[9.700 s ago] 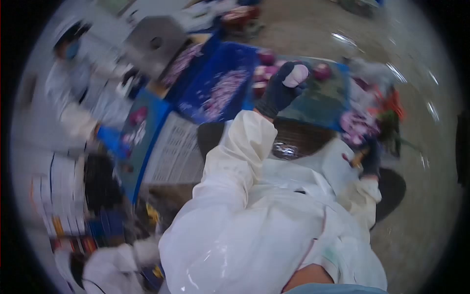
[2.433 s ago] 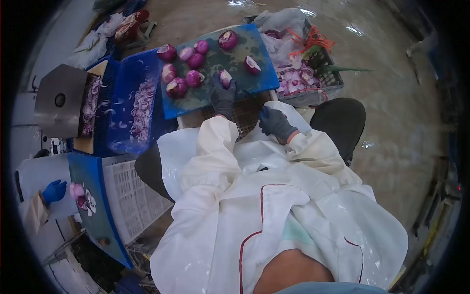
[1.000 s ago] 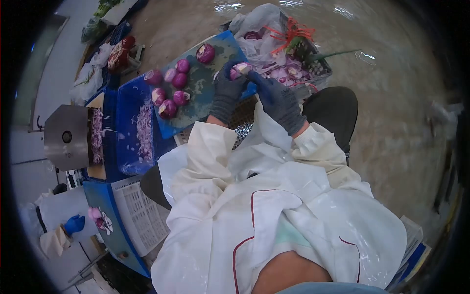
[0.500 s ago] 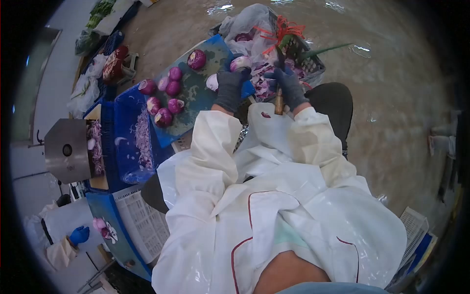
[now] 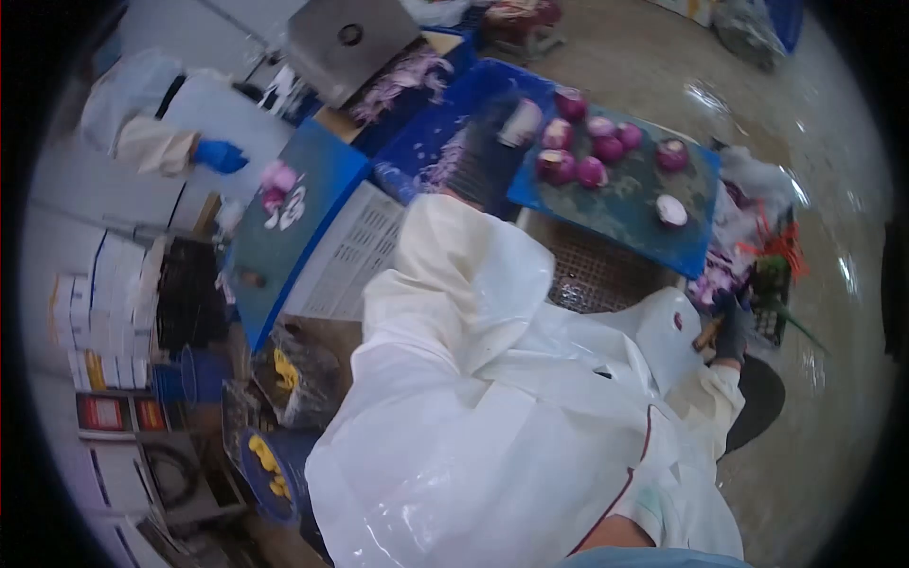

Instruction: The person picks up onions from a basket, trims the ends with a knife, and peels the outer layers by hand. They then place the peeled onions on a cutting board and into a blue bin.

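My left hand (image 5: 481,156), in a dark glove and smeared by motion, reaches over the blue crate (image 5: 396,180) of shredded red onion. At its fingers is a pale, partly peeled onion (image 5: 521,123). My right hand (image 5: 731,331), also gloved, is low at the right beside my apron, closed round the wooden handle of a knife (image 5: 707,334); the blade cannot be made out. Several purple onions (image 5: 606,147) and a white onion half (image 5: 671,210) lie on the blue cutting board (image 5: 625,213) between my hands.
A steel slicing machine (image 5: 346,43) stands behind the crate. Onion peelings (image 5: 715,284) and red ties (image 5: 793,251) fill a dark crate at right. Another blue board (image 5: 317,180) bears onion pieces. A co-worker's blue-gloved hand (image 5: 220,156) is at left.
My left hand has carried the onion from the cutting board over to the blue crate. My right hand stays low with the knife. The view has turned to the left.
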`<state>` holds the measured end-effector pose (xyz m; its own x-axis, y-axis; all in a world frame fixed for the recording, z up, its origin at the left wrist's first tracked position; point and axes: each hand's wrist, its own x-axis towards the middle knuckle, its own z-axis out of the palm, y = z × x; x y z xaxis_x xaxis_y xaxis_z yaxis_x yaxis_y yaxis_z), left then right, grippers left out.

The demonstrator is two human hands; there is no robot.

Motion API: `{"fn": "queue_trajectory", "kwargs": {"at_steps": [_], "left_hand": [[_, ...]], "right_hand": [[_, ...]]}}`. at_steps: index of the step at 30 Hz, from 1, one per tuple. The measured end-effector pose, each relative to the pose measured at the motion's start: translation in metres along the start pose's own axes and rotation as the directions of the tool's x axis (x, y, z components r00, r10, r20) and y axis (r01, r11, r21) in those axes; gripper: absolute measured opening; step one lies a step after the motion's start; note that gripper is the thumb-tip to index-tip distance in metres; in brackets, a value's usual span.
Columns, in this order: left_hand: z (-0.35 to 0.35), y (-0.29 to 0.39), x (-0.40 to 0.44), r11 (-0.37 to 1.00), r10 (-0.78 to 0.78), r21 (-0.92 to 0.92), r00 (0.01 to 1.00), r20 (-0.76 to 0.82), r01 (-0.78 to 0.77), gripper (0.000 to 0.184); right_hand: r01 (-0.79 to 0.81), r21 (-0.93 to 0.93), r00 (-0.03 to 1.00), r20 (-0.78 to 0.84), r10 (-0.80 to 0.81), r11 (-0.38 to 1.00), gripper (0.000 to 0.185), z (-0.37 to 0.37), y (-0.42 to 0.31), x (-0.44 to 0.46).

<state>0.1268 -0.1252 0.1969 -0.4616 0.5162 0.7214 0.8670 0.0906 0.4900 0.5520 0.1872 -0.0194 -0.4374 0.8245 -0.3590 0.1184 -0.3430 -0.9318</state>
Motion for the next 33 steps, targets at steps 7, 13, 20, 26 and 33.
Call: {"fn": "queue_trajectory", "kwargs": {"at_steps": [7, 13, 20, 26, 33], "left_hand": [[-0.23, -0.133, 0.002, 0.49, -0.25, 0.811, 0.943, -0.22, 0.32, 0.035], [-0.241, -0.14, -0.001, -0.195, -0.257, 0.962, 0.936, -0.24, 0.192, 0.034], [0.016, -0.037, 0.021, 0.831, 0.168, 0.448, 0.916, 0.364, -0.331, 0.029], [0.265, 0.031, -0.031, 0.955, -0.186, 0.295, 0.825, 0.534, 0.025, 0.049], [0.294, 0.069, -0.075, 0.95, -0.241, 0.005, 0.724, 0.647, 0.312, 0.051]], "right_hand": [[-0.011, 0.083, 0.999, 0.042, 0.008, 0.996, 0.048, 0.029, -0.007, -0.013], [0.135, -0.158, 0.988, -0.057, -0.145, 0.978, 0.054, 0.014, 0.027, 0.008], [0.062, -0.241, 0.993, -0.081, -0.083, 0.969, 0.037, 0.061, -0.029, -0.041], [0.192, -0.557, 0.95, -0.101, -0.295, 0.808, 0.026, 0.053, 0.003, -0.017], [0.053, -0.124, 0.998, -0.029, -0.057, 0.991, 0.025, 0.078, -0.041, -0.059]]}}
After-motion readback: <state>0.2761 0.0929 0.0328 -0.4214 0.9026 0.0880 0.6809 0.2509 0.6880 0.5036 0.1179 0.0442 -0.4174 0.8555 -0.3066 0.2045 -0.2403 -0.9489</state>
